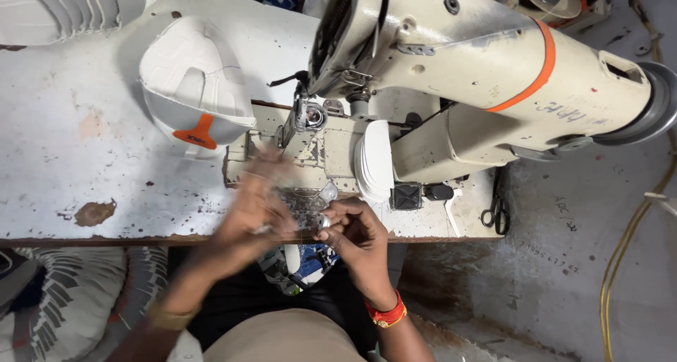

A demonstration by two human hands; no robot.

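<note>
white, chipped table (84, 129) under a cream sewing machine (479, 73)
both hands at lower centre: right hand (356, 231) fingers pinched on a small metal piece (326, 219); left hand (257, 207) blurred, fingers' state unclear.

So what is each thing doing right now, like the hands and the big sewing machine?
left hand: blurred, over the machine's base plate
right hand: fingers curled, pinching a small metal part
small metal part: between the right fingertips
sewing machine: upright on the table
white pieces: stacked by the machine
scissors: lying at the table edge
</note>
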